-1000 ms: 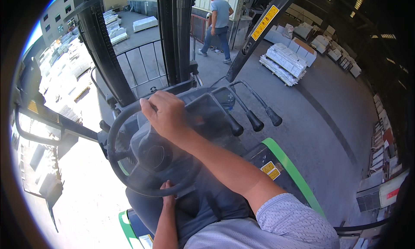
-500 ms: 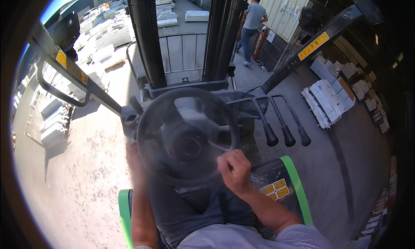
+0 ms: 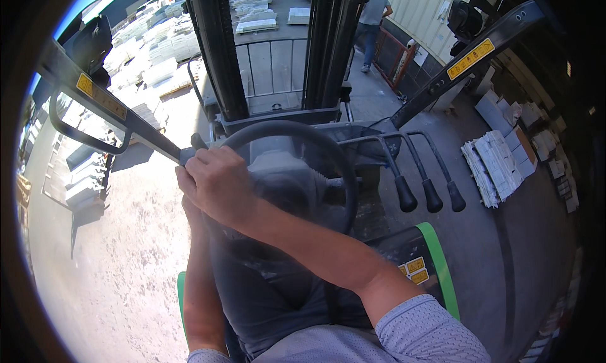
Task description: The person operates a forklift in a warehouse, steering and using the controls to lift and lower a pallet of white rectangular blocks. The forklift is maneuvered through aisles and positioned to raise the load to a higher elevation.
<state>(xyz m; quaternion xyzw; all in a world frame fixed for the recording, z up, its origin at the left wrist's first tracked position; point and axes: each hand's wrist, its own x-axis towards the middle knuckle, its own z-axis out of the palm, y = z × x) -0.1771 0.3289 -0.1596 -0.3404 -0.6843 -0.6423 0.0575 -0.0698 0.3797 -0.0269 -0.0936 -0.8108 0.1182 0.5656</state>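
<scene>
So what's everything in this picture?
Steering wheel: one, black, centre
Levers: three, black, right of wheel
Mast uprights: two, black, beyond wheel
Barred frame: one, dark, between uprights
Pillars: two, dark, either side
Labels: several, yellow, both sides
Trim strips: two, green, lower sides
Stacked goods: many, pale, upper left and right
Another person: one, grey shirt, upper centre
Building wall: one, cream, upper right
Sleeves: two, pale, lower edge
Right hand: one, bare, on wheel's left rim
Left hand: one, bare, left of centre, mostly hidden

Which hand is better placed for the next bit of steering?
Right, I'd judge. The right hand is curled over the left side of the steering wheel, its forearm crossing above. The left hand is mostly hidden behind it, so its hold can't be told.
</scene>
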